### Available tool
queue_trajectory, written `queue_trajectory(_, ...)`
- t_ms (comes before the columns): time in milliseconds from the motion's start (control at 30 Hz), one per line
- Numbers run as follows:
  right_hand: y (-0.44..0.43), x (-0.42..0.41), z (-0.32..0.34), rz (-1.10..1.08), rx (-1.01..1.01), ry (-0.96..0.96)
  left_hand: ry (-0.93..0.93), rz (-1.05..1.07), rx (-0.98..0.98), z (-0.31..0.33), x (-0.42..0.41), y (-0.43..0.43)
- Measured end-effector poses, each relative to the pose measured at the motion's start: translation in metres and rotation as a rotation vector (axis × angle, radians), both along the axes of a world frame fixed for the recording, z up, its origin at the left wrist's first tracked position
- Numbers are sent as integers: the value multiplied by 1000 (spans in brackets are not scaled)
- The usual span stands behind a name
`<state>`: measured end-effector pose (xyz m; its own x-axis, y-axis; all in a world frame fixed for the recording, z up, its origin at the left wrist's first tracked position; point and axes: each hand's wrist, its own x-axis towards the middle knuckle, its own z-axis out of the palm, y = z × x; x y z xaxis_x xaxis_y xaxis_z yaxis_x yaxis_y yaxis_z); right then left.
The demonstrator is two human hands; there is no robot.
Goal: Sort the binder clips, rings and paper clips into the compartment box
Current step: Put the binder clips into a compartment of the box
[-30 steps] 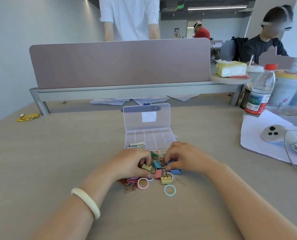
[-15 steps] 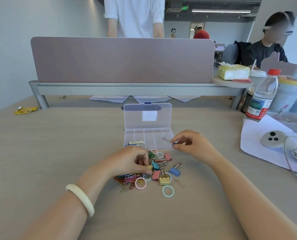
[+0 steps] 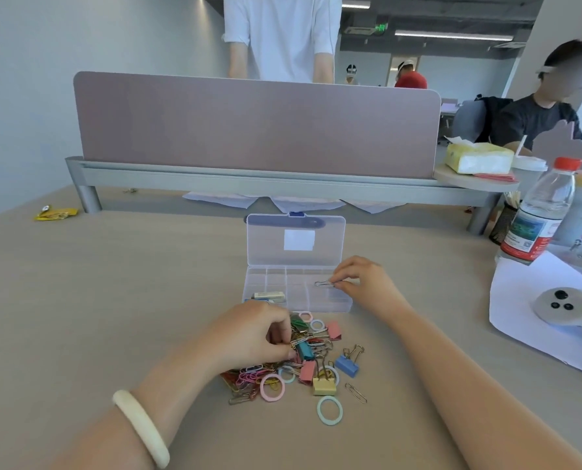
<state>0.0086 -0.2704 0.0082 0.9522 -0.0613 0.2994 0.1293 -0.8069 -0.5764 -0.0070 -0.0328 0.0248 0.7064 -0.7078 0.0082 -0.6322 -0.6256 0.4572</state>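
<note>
A clear compartment box (image 3: 345,301) lies open on the desk, lid upright. My right hand (image 3: 361,279) pinches a silver paper clip (image 3: 323,283) over the box's right compartments. In front of the box lies a heap of coloured binder clips, rings and paper clips. My left hand (image 3: 252,334) rests on the heap's left side, fingers curled round something in it beside a teal binder clip (image 3: 305,349); what it holds is hidden. A blue binder clip (image 3: 347,364), a yellow binder clip (image 3: 324,385), a pink ring (image 3: 272,387) and a mint ring (image 3: 329,410) lie nearby.
A mauve divider panel (image 3: 255,123) stands behind the box. On the right are a water bottle (image 3: 537,215), white paper (image 3: 534,307) and a white controller (image 3: 561,305). A yellow wrapper (image 3: 55,213) lies far left. People sit and stand beyond the divider.
My right hand left the heap with a silver paper clip and moved up over the box's right side. My left hand stayed on the heap.
</note>
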Motion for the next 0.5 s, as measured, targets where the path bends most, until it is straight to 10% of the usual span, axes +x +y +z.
queue_trajectory(500,1,-16,-16,-9,152,33,205,186,-338,6,12,7)
